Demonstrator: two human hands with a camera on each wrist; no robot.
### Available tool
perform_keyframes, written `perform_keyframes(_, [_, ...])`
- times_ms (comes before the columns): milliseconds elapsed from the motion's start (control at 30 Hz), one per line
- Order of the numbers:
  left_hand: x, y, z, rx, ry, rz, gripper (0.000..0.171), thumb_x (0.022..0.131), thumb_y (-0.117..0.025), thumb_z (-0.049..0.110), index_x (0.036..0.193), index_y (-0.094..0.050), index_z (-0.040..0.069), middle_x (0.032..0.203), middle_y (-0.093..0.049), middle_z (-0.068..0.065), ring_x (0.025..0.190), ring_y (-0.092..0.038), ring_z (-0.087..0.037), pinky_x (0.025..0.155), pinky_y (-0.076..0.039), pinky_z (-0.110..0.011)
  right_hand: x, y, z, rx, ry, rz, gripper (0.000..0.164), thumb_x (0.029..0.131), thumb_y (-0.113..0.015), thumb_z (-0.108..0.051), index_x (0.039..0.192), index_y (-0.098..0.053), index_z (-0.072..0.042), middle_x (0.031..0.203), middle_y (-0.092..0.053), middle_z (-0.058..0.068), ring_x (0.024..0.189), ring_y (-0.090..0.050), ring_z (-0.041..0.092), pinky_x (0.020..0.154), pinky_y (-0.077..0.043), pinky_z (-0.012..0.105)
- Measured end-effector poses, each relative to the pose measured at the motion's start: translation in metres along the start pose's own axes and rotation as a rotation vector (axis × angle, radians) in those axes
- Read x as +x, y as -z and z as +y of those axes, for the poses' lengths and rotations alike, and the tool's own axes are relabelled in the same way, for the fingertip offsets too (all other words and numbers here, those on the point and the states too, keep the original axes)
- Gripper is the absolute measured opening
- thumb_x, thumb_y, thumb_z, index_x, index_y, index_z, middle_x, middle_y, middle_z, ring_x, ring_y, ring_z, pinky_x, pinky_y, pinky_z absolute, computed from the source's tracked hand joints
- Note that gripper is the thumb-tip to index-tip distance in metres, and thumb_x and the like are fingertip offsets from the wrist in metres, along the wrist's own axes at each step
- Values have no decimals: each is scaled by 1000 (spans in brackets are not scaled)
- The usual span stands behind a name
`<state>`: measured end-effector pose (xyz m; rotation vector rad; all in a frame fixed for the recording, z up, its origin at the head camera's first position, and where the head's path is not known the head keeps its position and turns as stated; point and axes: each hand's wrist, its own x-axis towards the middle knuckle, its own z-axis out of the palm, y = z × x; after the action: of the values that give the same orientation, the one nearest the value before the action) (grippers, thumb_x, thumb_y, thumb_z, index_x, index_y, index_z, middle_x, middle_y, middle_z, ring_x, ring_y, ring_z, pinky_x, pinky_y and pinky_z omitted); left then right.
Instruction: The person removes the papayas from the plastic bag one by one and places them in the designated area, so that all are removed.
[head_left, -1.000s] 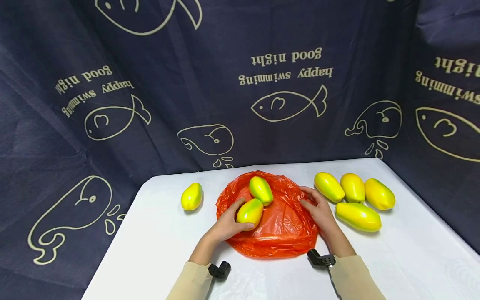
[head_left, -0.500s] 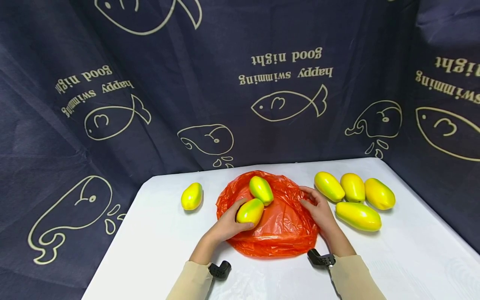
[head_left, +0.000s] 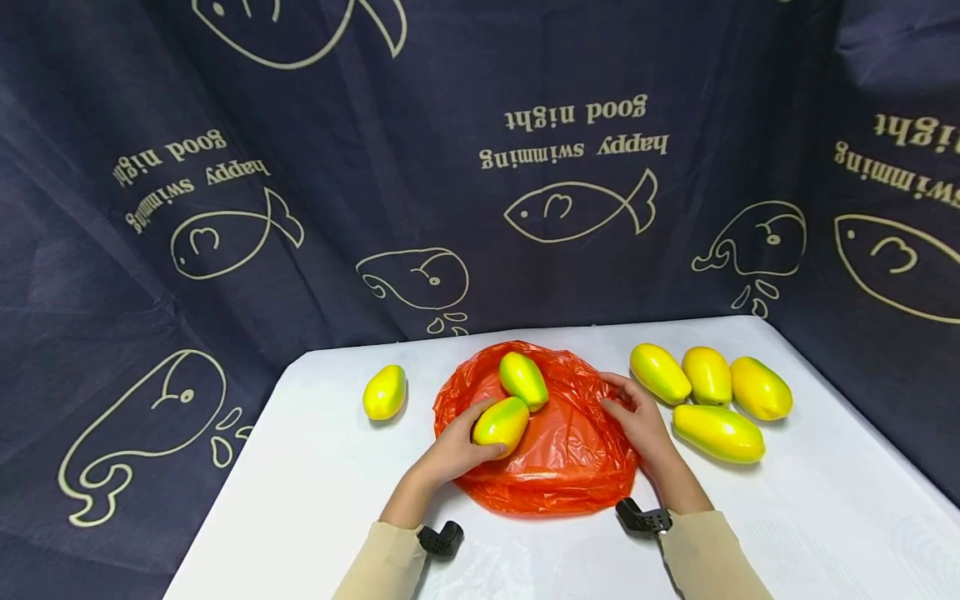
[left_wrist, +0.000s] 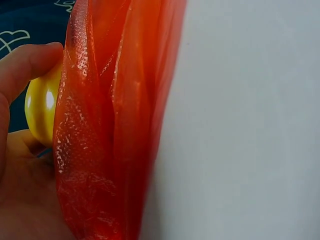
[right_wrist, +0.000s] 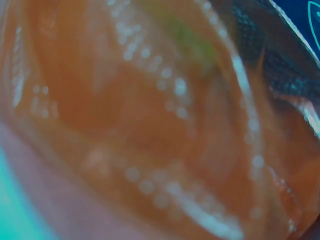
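Note:
A red plastic bag [head_left: 570, 446] lies spread wide on the white table, its mouth facing up. My left hand [head_left: 456, 448] reaches over the bag's left side and grips a yellow-green papaya [head_left: 501, 425], thumb on the near side, fingers on the far side. Another papaya [head_left: 522, 379] lies in the bag just behind the held one. At the right rim, my right hand [head_left: 641, 423] holds the bag's edge between thumb and fingers. The left wrist view shows the held papaya [left_wrist: 42, 107] partly hidden behind the red plastic; blurred plastic [right_wrist: 125, 100] fills most of the right wrist view.
A single papaya [head_left: 384, 392] lies left of the bag. Several more lie grouped to the right, the nearest a long papaya [head_left: 718, 433] close to my right forearm. A dark curtain [head_left: 420, 192] hangs behind the white table [head_left: 315, 500].

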<state>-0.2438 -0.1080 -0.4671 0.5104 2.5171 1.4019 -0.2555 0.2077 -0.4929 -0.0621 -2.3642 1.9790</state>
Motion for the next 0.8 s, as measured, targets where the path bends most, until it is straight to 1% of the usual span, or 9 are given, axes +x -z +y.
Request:
perform_keyframes(200, [-1,1,0,-13,-5,1,75,85,-76,28,151,-41,18,141,-53,-5,122,-50,-26,107,-46,-54,-1,0,-1,0,-11,2,49,101,-55,-13,149,-45,-17,148,-49,11,130,-47,24,87,-45,5])
perform_keyframes(467, [-3,3,1,-4,-6,41,77,85,-76,30,152,-41,16,143,-51,-3,125,-49,-26,110,-44,-53,-1,0,-1,8,-4,-5,49,101,-55,-13,149,-45,-17,149,-48,11,131,-47,26,88,-46,6])
perform_keyframes(600, [-5,4,4,11,-21,55,77,84,-76,30,152,-41,18,143,-52,-1,125,-49,-25,110,-44,-52,0,0,0,-2,11,-1,49,101,-55,-12,148,-45,-16,148,-50,11,129,-48,24,88,-46,6])
perform_keyframes(800, [-6,7,5,-5,-52,80,76,85,-76,29,152,-41,20,143,-51,0,126,-49,-25,110,-44,-52,1,0,0,0,15,-4,49,101,-54,-11,149,-45,-15,148,-50,12,128,-49,24,88,-47,7])
